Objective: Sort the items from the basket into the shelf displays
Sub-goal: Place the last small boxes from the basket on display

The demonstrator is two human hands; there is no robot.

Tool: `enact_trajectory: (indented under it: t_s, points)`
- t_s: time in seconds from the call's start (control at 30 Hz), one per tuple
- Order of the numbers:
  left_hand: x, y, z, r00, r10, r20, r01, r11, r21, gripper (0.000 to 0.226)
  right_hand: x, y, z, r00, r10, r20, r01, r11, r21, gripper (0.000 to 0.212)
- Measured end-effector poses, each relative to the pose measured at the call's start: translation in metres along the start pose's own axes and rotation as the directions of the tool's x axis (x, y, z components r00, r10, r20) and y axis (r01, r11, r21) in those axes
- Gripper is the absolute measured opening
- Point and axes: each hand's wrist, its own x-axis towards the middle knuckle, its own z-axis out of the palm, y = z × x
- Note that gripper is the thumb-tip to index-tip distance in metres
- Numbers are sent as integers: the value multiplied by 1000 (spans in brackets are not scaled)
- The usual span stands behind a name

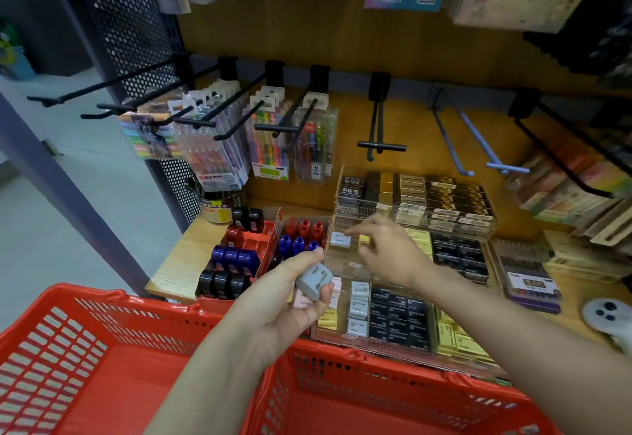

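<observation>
Your view is evenly lit by warm indoor light from above, with soft shadows under the black metal display hooks. Wide-angle distortion bends the edges at 9 and 3 o'clock. Your right hand is motion-blurred; the clear plastic pen packets show faint glare.

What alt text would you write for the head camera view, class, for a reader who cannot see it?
A person's left hand grips a grey eraser above a red basket, while the right hand reaches over a clear eraser display tray on a wooden shelf. Pen packs hang on hooks behind.
</observation>
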Motion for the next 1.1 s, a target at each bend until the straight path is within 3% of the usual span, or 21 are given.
enact_trajectory:
  t_s: [0.07, 0.13, 0.33, 0.43, 0.5, 0.57, 0.63, 0.77, 0.83, 0.97, 1.1]
  points:
    - [-6, 1, 4, 999, -22, 31, 22, 1000, -8, 43, -28, -11, -13, 996, -80, -51, 93, 919, 384, 34]
    - [-11, -1, 8, 995, -54, 80, 56, 998, -27, 41, -54, -20, -23, 985, -169, -47, 164, 794, 586, 44]
    - [-16, -7, 9, 965, -145, 218, 138, 989, 44, 57, -89, -30, -42, 960, -273, -60, 260, 792, 553, 46]
    - [-14, -5, 8, 937, -189, 292, 161, 980, 119, 67, -94, -32, -51, 936, -352, 25, 289, 806, 516, 43]
    - [-12, -5, 8, 928, -209, 308, 174, 975, 138, 64, -95, -34, -52, 918, -390, 69, 313, 820, 480, 44]
    - [-10, -5, 8, 935, -219, 281, 192, 974, 118, 64, -93, -34, -49, 925, -380, 12, 337, 834, 437, 40]
    - [-8, -4, 7, 958, -191, 212, 180, 981, 70, 65, -85, -30, -43, 961, -254, -113, 278, 856, 436, 37]
    - [1, 1, 0, 997, -79, -12, 76, 987, -140, 53, -44, -15, -26, 964, 160, -213, -82, 939, 335, 42]
    - [4, 3, -2, 995, -62, -77, 47, 981, -186, 43, -17, -12, -12, 951, 249, -184, -190, 939, 287, 44]
    - [9, 9, -5, 995, -67, -78, 48, 975, -218, 40, 31, -13, 16, 915, 399, -65, -380, 904, 195, 32]
    - [15, 13, -9, 996, -45, -83, 25, 974, -224, 38, 59, -7, 43, 895, 441, -68, -433, 896, 100, 28]
